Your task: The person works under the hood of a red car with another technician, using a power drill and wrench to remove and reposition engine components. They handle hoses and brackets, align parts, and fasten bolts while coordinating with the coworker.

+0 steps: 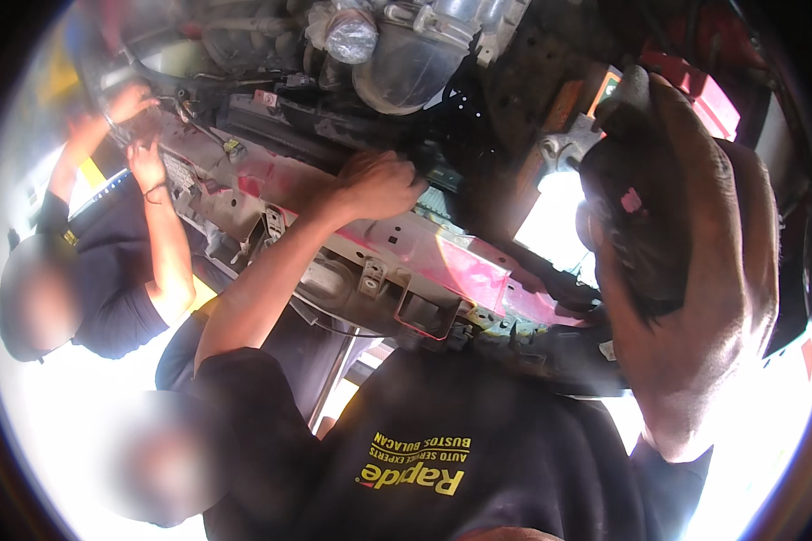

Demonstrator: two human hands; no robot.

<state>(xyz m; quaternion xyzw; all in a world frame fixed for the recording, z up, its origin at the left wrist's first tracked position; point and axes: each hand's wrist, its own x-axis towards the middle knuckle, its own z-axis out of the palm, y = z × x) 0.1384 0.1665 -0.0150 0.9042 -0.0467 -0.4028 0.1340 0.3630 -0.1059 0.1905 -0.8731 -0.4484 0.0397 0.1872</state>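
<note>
My left hand (379, 185) reaches from the lower left over the front crossmember (451, 257) of an opened car, which is pale with pink-red patches. Its fingers curl down behind the crossmember's rear edge. Whatever they grip there is hidden. At the right, close up, my right hand (713, 298) is raised with its fingers wrapped round a black object (645, 216) with a small pink mark. What kind of object that is, I cannot make out. Behind it, a brightly lit white surface (555, 221) glares next to a metal clamp.
A co-worker (108, 252) at the far left has both hands on the crossmember's far end. Another person's blurred head (162, 460) is near my left arm. A dark rounded housing (415, 72) and a foil-wrapped part (352, 36) stand at the back. A red cover (699, 95) lies far right.
</note>
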